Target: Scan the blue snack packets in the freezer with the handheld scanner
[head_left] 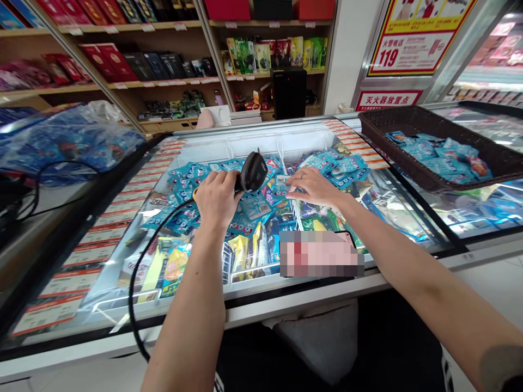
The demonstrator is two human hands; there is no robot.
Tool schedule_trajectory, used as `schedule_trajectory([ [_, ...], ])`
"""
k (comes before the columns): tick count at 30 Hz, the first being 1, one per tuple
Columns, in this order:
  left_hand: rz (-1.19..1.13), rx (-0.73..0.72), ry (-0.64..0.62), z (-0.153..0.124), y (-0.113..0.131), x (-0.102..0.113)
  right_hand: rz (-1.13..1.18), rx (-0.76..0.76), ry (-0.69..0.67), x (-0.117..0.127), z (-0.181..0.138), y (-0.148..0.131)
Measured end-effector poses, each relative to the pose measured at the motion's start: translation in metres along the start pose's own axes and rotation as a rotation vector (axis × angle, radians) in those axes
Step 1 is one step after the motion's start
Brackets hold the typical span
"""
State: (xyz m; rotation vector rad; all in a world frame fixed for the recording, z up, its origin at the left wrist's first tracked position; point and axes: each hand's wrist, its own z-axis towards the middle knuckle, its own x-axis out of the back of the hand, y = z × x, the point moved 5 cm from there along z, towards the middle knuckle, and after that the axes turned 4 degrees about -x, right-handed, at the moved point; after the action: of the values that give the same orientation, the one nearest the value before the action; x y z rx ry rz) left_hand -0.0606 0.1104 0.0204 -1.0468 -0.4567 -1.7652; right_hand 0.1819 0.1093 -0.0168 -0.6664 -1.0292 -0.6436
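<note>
My left hand (216, 198) is wrapped round a black barcode scanner (254, 172), its head tilted to the right and its cable curving down past my forearm. To the right, the fingers of my right hand (312, 187) close on the edge of a small blue packet (281, 185). Around and under both hands, many similar blue packets (255, 206) lie in loose heaps on the glass top (196, 155) of a display freezer. A phone (347, 237), partly blurred out, lies on the glass below my right hand.
A brown woven basket (370, 122) with more blue packets stands at the right. Orange-striped price labels (110, 218) line the left side of the glass. Plastic-wrapped blue goods (77, 139) lie at far left. Stocked shelves (163, 81) and a black box (289, 92) stand behind.
</note>
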Motion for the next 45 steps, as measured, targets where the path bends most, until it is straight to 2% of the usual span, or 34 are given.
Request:
schedule_trajectory([
  [6,0.021,-0.019,0.005,0.000,0.002,0.000,-0.115,-0.111,0.049,-0.001,-0.003,0.015],
  [12,0.041,-0.030,0.013,0.000,0.004,0.000,-0.201,-0.299,0.056,0.000,-0.007,0.028],
  [18,0.034,-0.043,-0.006,0.000,0.008,-0.002,-0.276,-0.315,0.048,-0.008,-0.004,0.022],
  [25,0.045,-0.058,-0.009,0.001,0.009,-0.001,-0.187,-0.354,0.076,-0.014,0.001,0.024],
  [32,0.040,-0.116,-0.011,0.003,0.015,-0.001,0.023,-0.430,0.188,-0.003,-0.002,0.031],
  [38,0.011,-0.164,-0.025,0.003,0.021,-0.001,-0.016,-0.463,0.299,0.008,-0.007,0.043],
  [45,-0.030,-0.231,-0.067,0.004,0.029,-0.002,-0.011,-0.504,0.310,0.018,-0.010,0.041],
])
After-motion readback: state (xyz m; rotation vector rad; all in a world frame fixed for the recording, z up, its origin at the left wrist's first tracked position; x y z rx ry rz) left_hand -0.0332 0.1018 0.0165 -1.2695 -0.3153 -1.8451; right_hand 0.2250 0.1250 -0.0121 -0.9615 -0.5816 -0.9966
